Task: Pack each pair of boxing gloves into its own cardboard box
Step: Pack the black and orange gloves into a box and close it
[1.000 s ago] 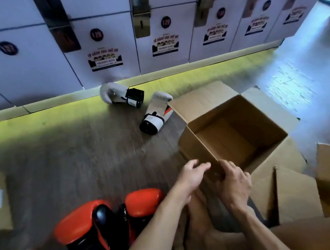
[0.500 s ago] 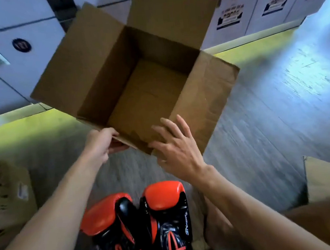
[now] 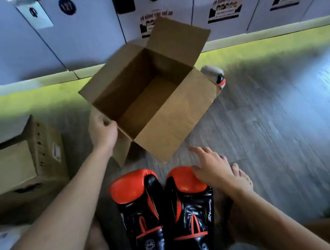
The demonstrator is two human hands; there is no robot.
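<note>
Left hand [image 3: 102,130] grips open box [image 3: 180,123] (empty); right hand [image 3: 213,170] touches glove [image 3: 190,209].

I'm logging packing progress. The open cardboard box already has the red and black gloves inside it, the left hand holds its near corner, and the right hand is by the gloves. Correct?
Not quite. The head view shows the open cardboard box empty; the red and black gloves lie on the floor in front of it. The left hand holds its near corner, and the right hand is by the gloves.

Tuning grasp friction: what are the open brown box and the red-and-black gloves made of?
Open brown box: corrugated cardboard by its look, matte, creased flaps. Red-and-black boxing gloves: glossy leather or synthetic, cannot tell which; highlights on the padding, stitched seams.
</note>
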